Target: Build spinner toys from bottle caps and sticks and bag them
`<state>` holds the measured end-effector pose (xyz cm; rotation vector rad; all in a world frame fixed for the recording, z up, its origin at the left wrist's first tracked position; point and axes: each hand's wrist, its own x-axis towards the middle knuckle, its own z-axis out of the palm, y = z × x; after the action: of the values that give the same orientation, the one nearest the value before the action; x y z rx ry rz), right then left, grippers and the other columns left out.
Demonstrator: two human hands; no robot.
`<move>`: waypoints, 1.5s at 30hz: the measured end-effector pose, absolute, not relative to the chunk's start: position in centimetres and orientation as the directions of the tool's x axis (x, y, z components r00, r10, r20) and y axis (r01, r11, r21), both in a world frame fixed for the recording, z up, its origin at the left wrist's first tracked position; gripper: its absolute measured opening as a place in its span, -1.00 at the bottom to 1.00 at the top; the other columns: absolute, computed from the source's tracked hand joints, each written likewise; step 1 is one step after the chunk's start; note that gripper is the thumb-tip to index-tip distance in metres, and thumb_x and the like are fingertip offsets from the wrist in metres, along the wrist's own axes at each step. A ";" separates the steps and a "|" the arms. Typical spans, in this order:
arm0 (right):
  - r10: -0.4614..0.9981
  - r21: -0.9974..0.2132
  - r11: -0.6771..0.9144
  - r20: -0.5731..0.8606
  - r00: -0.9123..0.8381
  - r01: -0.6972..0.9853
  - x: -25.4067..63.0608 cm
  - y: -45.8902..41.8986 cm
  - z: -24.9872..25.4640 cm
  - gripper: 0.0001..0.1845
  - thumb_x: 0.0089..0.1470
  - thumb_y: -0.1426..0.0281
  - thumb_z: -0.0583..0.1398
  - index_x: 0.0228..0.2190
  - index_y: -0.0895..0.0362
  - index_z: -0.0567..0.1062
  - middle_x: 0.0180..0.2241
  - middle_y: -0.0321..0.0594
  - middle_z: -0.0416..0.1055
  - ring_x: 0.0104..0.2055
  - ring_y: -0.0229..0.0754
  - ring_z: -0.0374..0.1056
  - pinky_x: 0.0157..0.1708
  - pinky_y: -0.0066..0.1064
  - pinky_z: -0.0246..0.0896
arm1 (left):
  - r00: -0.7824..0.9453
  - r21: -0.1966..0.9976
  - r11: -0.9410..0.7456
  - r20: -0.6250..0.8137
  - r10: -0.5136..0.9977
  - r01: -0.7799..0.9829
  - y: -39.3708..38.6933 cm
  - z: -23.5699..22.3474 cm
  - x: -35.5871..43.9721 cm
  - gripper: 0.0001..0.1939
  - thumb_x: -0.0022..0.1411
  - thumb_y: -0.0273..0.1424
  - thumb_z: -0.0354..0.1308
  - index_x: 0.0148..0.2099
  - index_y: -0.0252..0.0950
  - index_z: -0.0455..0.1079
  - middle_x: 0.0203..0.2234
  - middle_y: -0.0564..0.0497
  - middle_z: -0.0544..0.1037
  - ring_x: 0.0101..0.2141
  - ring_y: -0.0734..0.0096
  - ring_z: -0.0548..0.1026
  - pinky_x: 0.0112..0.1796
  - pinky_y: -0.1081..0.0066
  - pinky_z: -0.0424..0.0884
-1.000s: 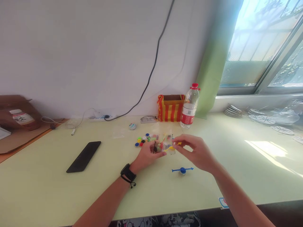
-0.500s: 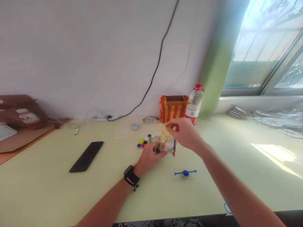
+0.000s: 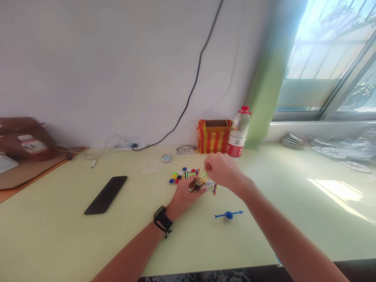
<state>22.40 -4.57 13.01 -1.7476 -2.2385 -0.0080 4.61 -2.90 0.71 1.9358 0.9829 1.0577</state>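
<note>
My left hand (image 3: 186, 192), with a black watch on its wrist, is wrapped round a clear plastic bag (image 3: 208, 182) holding small coloured pieces, one of them dark. At the bag's upper right, my right hand (image 3: 221, 169) has its fingers curled closed against the film; what they pinch is hidden. Small round coloured discs (image 3: 174, 176) lie just beyond my left hand. Red and blue arrow pieces (image 3: 214, 189) rest by the bag's right side. Closer to me, a blue arrow spinner (image 3: 228, 215) sits on a small pale round base.
A black phone-like slab (image 3: 106, 195) lies at left. Behind the bag stand a striped box (image 3: 214, 137) and a plastic bottle (image 3: 237, 135). A small round tin (image 3: 166, 158) and glasses (image 3: 187, 149) are near the wall. Patterned white discs (image 3: 329, 150) lie at far right.
My right hand has come down a little, its fingers now lower at the bag. The yellow pieces seen near its fingertips are no longer distinct. My left hand keeps its hold.
</note>
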 end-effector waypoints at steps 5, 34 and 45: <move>0.882 -0.293 0.377 0.402 -0.245 0.879 23.5 -6.1 14.1 -0.79 0.19 0.41 0.17 -0.47 0.08 0.52 -0.49 -0.21 0.44 -0.45 -0.18 0.36 -0.48 -0.39 0.03 | 0.351 0.886 -0.407 0.317 0.881 0.222 -3.0 1.2 4.8 -0.71 0.14 -0.22 0.40 -0.18 -0.30 0.51 -0.44 0.05 0.48 -0.41 0.42 0.39 -0.36 0.40 0.37; 0.911 -0.757 0.384 0.403 -0.085 0.530 29.0 -13.3 9.0 -0.72 0.31 0.18 0.18 -0.18 0.04 0.62 -0.26 -0.17 0.62 -0.29 -0.09 0.54 -0.32 -0.31 0.47 | 0.469 0.962 -0.216 0.114 0.876 0.169 -3.2 0.8 4.9 -0.53 0.04 0.00 0.43 -0.21 -0.28 0.50 -0.64 0.23 0.15 -0.61 0.55 0.16 -0.56 0.49 0.10; 0.749 -0.587 0.537 0.662 -0.023 0.605 24.9 -8.9 14.4 -0.72 0.30 0.26 0.17 -0.23 0.09 0.66 -0.36 -0.16 0.55 -0.35 -0.13 0.46 -0.35 -0.30 0.40 | 0.504 0.888 -0.377 0.206 0.839 0.265 -4.2 2.3 5.1 -0.69 0.12 -0.19 0.40 -0.37 -0.27 0.40 -0.56 0.17 0.32 -0.55 0.54 0.13 -0.49 0.47 0.07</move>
<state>24.90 -8.89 14.37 -1.1446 -1.7127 0.1689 5.05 -4.18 2.29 1.8952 0.9126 0.8503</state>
